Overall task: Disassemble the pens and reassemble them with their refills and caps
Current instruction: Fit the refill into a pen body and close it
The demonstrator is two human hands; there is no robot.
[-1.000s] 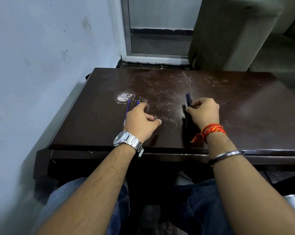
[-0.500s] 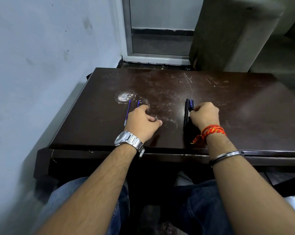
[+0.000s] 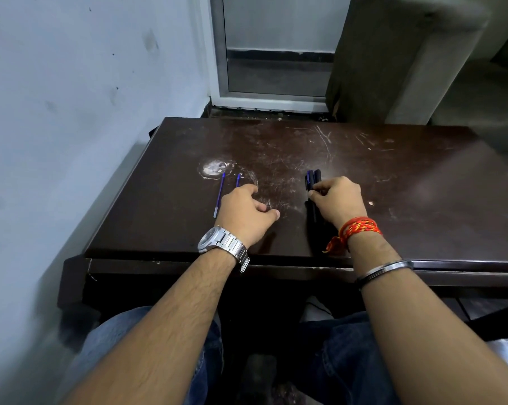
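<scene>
Two thin blue refills lie on the dark table: one (image 3: 219, 194) lies free, left of my left hand (image 3: 246, 210); the other (image 3: 238, 179) pokes out from under that hand's fingers. My left hand rests curled on the table over it; whether it grips the refill is hidden. My right hand (image 3: 339, 200) is closed on dark pen barrels (image 3: 313, 179) that lie side by side on the table, their far ends showing beyond my fingers.
The scratched brown table (image 3: 393, 185) stands against a pale wall (image 3: 71, 112) on the left. A white worn patch (image 3: 214, 168) marks the tabletop beyond the refills. A door frame and a grey block stand behind the table. My knees are under its near edge.
My right hand has shifted slightly and the dark barrels now lie together under its fingers, their ends pointing away. My left hand has stayed on the refill.
</scene>
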